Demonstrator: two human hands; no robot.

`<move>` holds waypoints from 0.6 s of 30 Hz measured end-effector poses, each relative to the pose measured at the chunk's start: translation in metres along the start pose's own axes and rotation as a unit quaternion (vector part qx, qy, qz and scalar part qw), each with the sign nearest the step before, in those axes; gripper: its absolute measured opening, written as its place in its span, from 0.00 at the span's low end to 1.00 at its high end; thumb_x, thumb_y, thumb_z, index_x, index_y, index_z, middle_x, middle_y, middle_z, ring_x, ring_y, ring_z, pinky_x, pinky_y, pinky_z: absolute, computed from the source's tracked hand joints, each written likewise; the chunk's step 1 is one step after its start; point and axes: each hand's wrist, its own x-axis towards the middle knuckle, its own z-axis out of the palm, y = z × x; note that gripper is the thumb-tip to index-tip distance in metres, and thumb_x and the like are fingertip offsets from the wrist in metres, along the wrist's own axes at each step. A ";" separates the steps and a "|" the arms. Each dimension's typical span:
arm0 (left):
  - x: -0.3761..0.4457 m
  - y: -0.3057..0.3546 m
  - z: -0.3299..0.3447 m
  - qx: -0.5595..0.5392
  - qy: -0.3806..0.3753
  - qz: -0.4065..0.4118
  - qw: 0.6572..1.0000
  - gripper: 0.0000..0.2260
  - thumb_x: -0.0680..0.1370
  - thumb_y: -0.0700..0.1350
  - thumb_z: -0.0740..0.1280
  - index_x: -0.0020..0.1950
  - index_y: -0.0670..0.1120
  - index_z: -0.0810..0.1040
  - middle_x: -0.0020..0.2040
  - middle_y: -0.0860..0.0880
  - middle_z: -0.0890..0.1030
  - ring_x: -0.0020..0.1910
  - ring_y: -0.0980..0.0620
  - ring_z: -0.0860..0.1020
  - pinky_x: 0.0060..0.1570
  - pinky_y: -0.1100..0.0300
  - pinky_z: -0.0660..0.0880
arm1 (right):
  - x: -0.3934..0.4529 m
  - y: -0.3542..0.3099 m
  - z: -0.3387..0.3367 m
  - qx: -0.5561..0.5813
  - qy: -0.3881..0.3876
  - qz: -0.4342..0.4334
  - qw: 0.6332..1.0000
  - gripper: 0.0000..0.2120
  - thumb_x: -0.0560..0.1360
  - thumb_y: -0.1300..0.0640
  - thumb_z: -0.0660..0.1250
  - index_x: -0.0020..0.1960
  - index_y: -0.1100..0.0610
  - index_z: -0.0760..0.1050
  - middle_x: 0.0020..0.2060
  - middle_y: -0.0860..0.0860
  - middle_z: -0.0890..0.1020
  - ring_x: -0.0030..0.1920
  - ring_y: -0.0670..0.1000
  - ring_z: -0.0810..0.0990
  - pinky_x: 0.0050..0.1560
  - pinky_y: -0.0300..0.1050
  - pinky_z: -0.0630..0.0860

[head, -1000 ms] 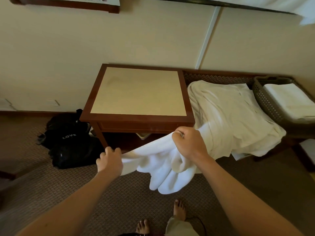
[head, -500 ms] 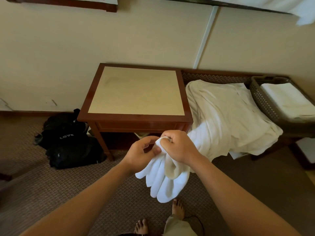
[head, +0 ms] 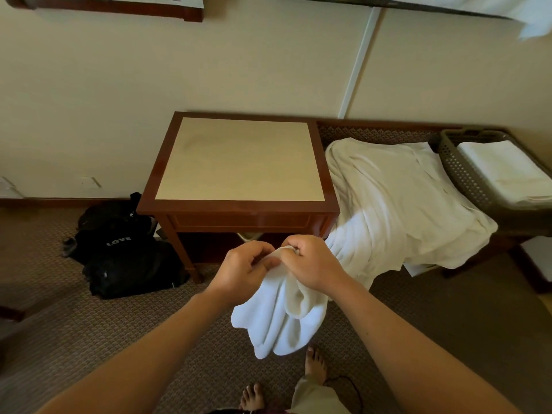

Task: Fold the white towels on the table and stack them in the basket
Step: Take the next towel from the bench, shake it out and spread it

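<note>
Some of the job is done, I think. The brown basket (head: 466, 174) sits far to the right, and folded white towels (head: 504, 171) lie flat inside it already. How many are in that stack I cannot tell.

A lot is left. A big heap of loose white towels (head: 397, 204) lies spread over the low bench next to the basket, and part of it spills over the front edge. None of that looks folded.

One white towel (head: 283, 318) is being worked on. The left hand (head: 242, 270) and the right hand (head: 310, 264) are close together, both curled tight on its top edge, almost touching each other. The rest of the towel hangs down in long soft folds in front of the person's bare feet (head: 315, 366). It seems joined at the side to the heap, so it may drag on the heap when pulled.

The wooden desk (head: 239, 159) stands right in front of the hands, with a tan top and a dark brown rim. It looks like a good spot to lay the towel flat. Its front edge is near the knuckles, so the hands should lift before going forward.

A black bag (head: 125, 252) lies on the carpet to the left, touching the desk leg. The carpet under the towel has room.
</note>
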 end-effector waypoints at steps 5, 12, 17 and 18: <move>0.006 -0.014 -0.012 0.079 0.095 -0.086 0.989 0.07 0.85 0.41 0.61 0.49 0.48 0.76 0.42 0.50 0.77 0.39 0.55 0.74 0.35 0.61 0.69 | 0.000 0.001 -0.004 -0.025 0.080 -0.038 0.996 0.06 0.79 0.47 0.66 0.48 0.48 0.79 0.39 0.46 0.79 0.39 0.46 0.78 0.41 0.41 0.75; 0.002 -0.070 -0.059 0.236 0.060 -0.159 0.957 0.09 0.86 0.41 0.57 0.59 0.45 0.78 0.54 0.49 0.73 0.53 0.45 0.75 0.52 0.51 0.73 | 0.003 0.027 -0.043 0.106 0.285 0.149 0.941 0.29 0.83 0.39 0.59 0.31 0.56 0.61 0.24 0.49 0.64 0.29 0.49 0.64 0.35 0.45 0.63; 0.014 -0.068 -0.064 0.230 0.105 -0.188 0.949 0.09 0.86 0.43 0.56 0.57 0.45 0.75 0.55 0.46 0.74 0.49 0.44 0.73 0.48 0.50 0.70 | -0.004 0.021 -0.045 0.141 0.163 0.138 0.967 0.18 0.83 0.43 0.62 0.41 0.54 0.67 0.35 0.48 0.70 0.37 0.46 0.69 0.42 0.43 0.67; 0.014 -0.070 -0.068 0.231 0.107 -0.194 0.947 0.08 0.86 0.43 0.55 0.56 0.45 0.74 0.55 0.46 0.75 0.49 0.44 0.73 0.48 0.48 0.71 | -0.005 0.022 -0.048 0.153 0.122 0.137 0.971 0.12 0.82 0.49 0.63 0.45 0.55 0.68 0.39 0.48 0.70 0.40 0.46 0.69 0.44 0.43 0.67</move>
